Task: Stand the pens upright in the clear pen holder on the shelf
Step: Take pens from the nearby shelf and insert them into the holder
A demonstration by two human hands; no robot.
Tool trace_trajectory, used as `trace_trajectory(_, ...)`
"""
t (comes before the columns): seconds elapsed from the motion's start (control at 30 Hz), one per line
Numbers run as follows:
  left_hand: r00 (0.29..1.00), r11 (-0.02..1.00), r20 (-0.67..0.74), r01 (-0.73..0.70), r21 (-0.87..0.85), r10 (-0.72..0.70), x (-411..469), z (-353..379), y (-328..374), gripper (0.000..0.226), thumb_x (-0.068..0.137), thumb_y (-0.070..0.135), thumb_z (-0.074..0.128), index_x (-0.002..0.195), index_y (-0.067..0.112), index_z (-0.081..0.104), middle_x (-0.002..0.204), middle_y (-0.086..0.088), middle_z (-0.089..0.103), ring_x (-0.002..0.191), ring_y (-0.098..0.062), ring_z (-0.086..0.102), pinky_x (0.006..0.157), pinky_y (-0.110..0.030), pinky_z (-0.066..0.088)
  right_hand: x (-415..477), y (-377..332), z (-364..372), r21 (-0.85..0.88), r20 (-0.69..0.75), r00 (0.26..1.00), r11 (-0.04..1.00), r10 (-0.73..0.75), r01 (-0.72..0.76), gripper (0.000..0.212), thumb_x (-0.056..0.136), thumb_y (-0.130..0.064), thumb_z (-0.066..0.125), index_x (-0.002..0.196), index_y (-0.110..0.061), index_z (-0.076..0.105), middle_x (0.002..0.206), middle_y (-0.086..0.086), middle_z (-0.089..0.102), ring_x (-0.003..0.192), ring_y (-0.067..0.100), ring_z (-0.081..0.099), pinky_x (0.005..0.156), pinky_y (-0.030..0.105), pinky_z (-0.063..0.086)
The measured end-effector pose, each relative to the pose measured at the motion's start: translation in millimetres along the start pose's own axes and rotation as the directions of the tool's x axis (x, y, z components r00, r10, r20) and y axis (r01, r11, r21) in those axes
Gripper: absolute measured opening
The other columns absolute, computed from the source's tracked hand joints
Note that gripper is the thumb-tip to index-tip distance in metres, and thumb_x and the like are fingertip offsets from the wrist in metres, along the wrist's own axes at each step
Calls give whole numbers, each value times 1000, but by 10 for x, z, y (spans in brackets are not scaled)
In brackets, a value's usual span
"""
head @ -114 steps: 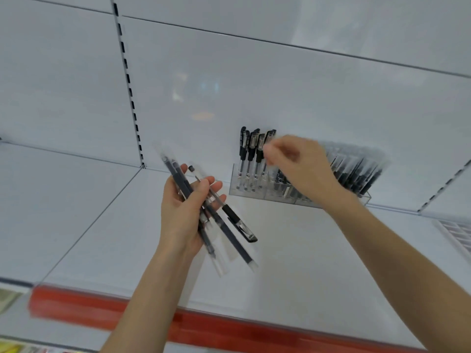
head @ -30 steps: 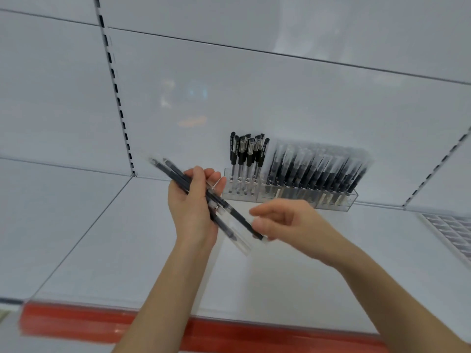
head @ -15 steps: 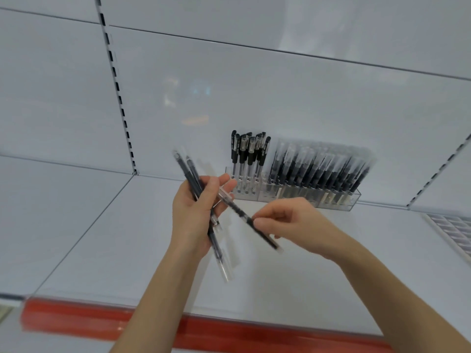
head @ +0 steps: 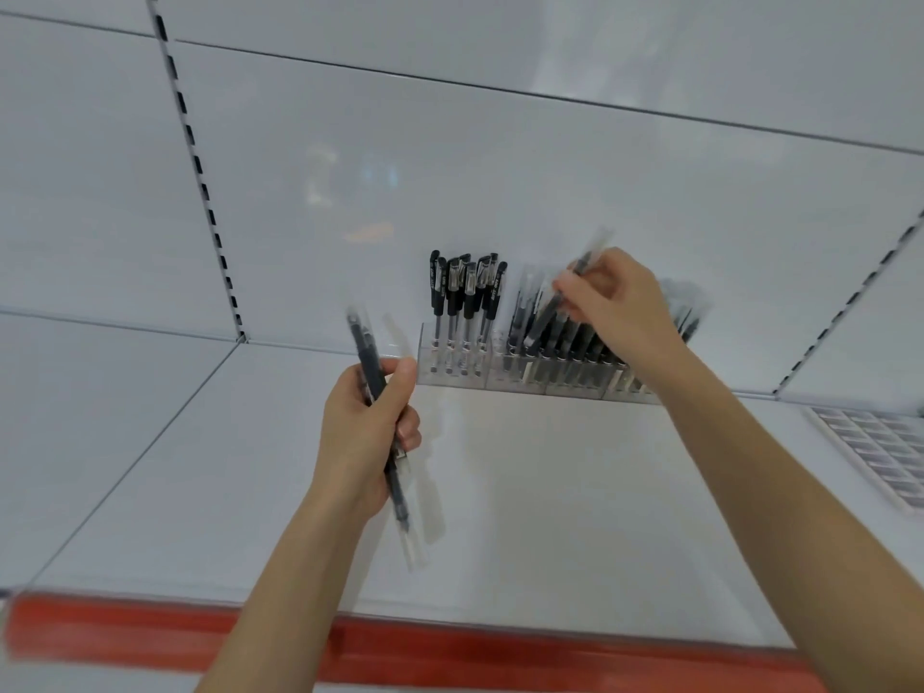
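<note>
Pens (head: 372, 380) in clear sleeves, number lost to blur, gripped at a slight tilt by the curled fingers and thumb of the left hand (head: 367, 435), near mid-frame above the white shelf (head: 550, 492). At one o'clock from there, right hand (head: 622, 302) pinching one more sleeved pen (head: 550, 312), tilted, lower end down among the sleeved pens (head: 570, 342) standing in the clear pen holder (head: 520, 380) by the back wall (head: 450, 167), with black-capped pens (head: 465, 292) upright at the holder's nine o'clock end. Red edge strip (head: 450, 642) along six o'clock, gridded tray (head: 875, 452) at three o'clock.
</note>
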State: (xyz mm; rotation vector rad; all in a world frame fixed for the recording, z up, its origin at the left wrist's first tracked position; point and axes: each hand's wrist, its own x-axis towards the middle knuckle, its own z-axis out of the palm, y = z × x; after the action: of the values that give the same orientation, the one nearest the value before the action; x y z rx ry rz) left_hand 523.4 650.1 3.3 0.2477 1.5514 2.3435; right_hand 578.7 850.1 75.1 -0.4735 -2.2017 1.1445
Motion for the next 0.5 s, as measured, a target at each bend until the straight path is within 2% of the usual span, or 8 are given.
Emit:
trace_trajectory(0.1,999,999,-9,45,-16,-45,-3,11,19,18,93,26,52,86,11,45,62,0,36,37,-7,33,36,-17,28,137,29,50,-123,-46,996,990,-75,69,15,85,-25,60,74,-21,52,89,-1,63,86,22,65,86,41,53)
trace_trajectory(0.17,996,993,-19,91,-75,-92,0,17,42,15,95,23,48,88,11,49,63,-1,41,36,-9,34,36,-17,28,165,85,120,-165,-49,993,982,-106,97,13,85,-23,61,80,-13,55,85,0,61,81,19,62,78,19,51)
trace_trajectory(0.2,993,988,-15,112,-110,-115,1,21,53,13,95,20,46,87,11,51,62,-2,42,36,-10,35,36,-17,28,159,109,158,-179,-48,992,978,-117,106,13,85,-22,62,83,-10,56,83,0,60,78,17,60,69,7,45)
trace_trajectory(0.27,990,978,-4,136,-159,-139,0,25,64,12,94,15,43,86,12,52,61,-2,44,36,-11,36,36,-16,29,137,148,220,-216,-54,990,969,-130,116,14,85,-21,62,85,-7,58,82,0,59,74,13,55,59,-2,38)
trace_trajectory(0.33,992,978,2,123,-167,-125,-4,27,61,13,94,13,43,85,12,53,60,-2,44,37,-11,38,36,-17,31,132,167,253,-241,-60,990,965,-125,107,14,85,-20,62,82,-7,57,81,1,59,72,11,53,58,-1,37)
trace_trajectory(0.4,996,984,4,93,-152,-93,-9,30,50,12,94,13,45,85,11,52,60,-3,44,39,-12,38,37,-18,32,152,172,262,-248,-47,994,965,-95,81,16,86,-20,61,77,-10,53,79,4,61,75,16,58,61,5,40)
trace_trajectory(0.5,998,989,4,70,-127,-70,-17,39,33,11,95,14,47,86,10,51,61,-2,45,41,-12,38,38,-20,33,179,202,285,-284,13,999,957,-53,54,26,86,-20,61,65,-17,47,81,15,66,83,27,66,76,34,52)
